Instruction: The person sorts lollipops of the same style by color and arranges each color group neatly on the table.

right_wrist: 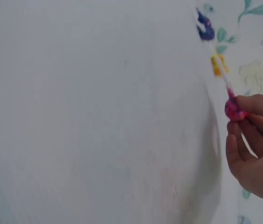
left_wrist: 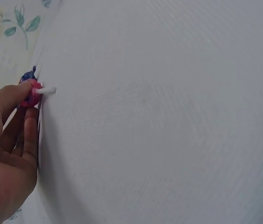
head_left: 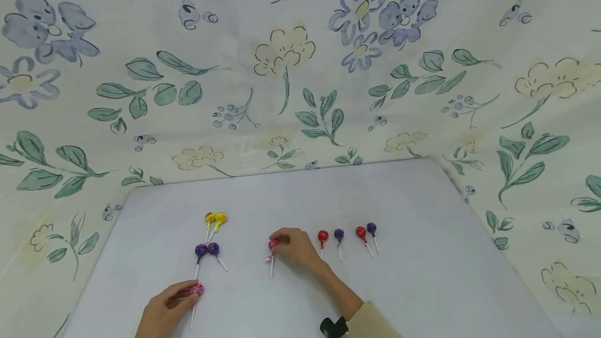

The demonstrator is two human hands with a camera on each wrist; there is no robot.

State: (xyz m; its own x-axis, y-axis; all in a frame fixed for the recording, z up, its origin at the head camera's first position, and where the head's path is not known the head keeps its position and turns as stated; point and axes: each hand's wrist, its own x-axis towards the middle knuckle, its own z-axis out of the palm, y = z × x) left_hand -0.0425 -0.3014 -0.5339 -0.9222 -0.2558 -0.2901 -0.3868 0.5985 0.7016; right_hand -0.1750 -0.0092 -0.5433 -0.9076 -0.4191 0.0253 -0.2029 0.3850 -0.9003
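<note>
In the head view my left hand (head_left: 163, 308) pinches the wrapped head of a pink lollipop (head_left: 197, 289), its white stick pointing toward me. The left wrist view shows that pink lollipop (left_wrist: 32, 95) between thumb and fingers. Further right, my right hand (head_left: 297, 248) holds a second pink lollipop (head_left: 273, 244) by its head, stick downward. Thumb and fingertips close on this pink lollipop (right_wrist: 234, 110) in the right wrist view. Just beyond the left hand lie two purple lollipops, one left (head_left: 201, 251) and one right (head_left: 213, 249), with yellow lollipops (head_left: 220, 218) behind them.
Right of my right hand lie a red lollipop (head_left: 323, 235), a purple lollipop (head_left: 339, 233), another red lollipop (head_left: 360, 232) and another purple lollipop (head_left: 371, 228). They rest on a white table (head_left: 422, 275). Floral cloth (head_left: 281, 93) surrounds its back and sides.
</note>
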